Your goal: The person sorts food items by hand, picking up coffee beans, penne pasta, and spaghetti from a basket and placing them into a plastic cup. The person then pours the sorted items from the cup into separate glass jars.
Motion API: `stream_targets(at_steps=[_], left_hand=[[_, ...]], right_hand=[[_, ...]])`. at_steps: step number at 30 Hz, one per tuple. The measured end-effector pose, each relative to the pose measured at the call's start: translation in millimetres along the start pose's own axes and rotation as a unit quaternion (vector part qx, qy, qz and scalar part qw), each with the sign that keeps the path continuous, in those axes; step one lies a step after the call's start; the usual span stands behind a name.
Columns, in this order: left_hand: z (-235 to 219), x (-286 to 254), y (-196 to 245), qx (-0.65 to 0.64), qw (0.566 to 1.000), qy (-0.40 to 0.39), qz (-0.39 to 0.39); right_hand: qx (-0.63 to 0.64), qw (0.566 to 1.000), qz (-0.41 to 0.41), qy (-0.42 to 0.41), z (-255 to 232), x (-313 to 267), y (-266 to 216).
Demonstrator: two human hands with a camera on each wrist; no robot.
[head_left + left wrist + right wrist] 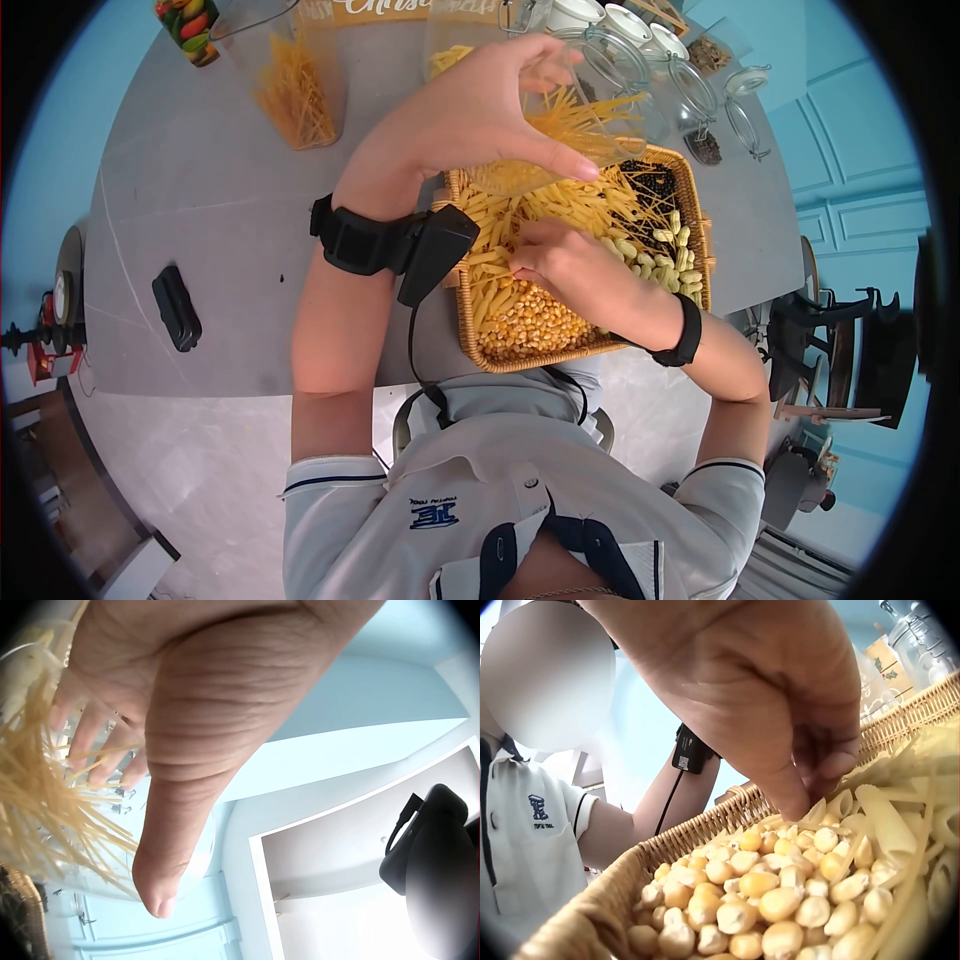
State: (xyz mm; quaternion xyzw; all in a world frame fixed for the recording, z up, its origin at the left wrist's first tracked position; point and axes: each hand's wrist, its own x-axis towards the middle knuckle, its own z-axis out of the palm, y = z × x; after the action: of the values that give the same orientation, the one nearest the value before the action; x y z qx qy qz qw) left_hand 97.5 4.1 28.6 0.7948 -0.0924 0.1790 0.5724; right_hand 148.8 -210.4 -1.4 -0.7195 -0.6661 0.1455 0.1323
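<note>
My left hand (pixel 490 115) grips a clear container of thin dry pasta strands (pixel 575 122), tilted over a wicker basket (pixel 466 318). In the left wrist view, the thumb of the left hand (pixel 176 727) lies along the near side of the container, with strands (pixel 45 772) spreading beside it. My right hand (pixel 570 262) is low in the basket, where penne meets corn kernels (pixel 535 322). Up close, the right hand (pixel 780 697) has its fingers curled, thumb and fingertips pinching at pale pasta beside the corn (pixel 780 900); the fingertips partly hide what they hold.
Black beans (pixel 652 182) and peanuts (pixel 655 268) fill the basket's right part. Behind stand glass jars (pixel 690 85) and a clear container of pasta (pixel 298 100). A black case (pixel 177 307) lies on the grey table (pixel 230 210) at the left.
</note>
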Motion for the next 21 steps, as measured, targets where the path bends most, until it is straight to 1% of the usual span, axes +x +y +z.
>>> stream_targets(at_steps=[2,5,8,12,15,18,21], left_hand=[[-1.2,-0.3,0.9,0.010,1.000,0.000,-0.006],[-2.0,-0.1,1.1,0.013,1.000,-0.001,-0.011],[-2.0,-0.3,1.5,0.011,1.000,-0.001,-0.013],[-2.4,-1.1,5.1,0.011,1.000,-0.005,-0.017],[-1.5,-1.5,2.2,0.005,1.000,-0.005,-0.011],[-2.0,-1.7,4.9,0.023,1.000,-0.011,-0.019],[-1.6,-1.0,4.3,0.020,0.999,-0.025,-0.016]], right_hand=[[0.019,1.000,-0.006,0.013,2.3,-1.5,3.5],[0.132,0.991,-0.006,0.011,-14.1,-2.0,6.1],[0.126,0.990,0.059,-0.023,-36.7,-7.5,3.8],[0.070,0.995,0.073,-0.005,-41.9,-16.6,11.1],[0.124,0.987,0.095,-0.035,-35.7,-23.7,10.1],[0.114,0.992,0.051,0.009,-17.5,-22.3,8.6],[0.076,0.996,0.005,0.043,-1.5,-12.1,4.8]])
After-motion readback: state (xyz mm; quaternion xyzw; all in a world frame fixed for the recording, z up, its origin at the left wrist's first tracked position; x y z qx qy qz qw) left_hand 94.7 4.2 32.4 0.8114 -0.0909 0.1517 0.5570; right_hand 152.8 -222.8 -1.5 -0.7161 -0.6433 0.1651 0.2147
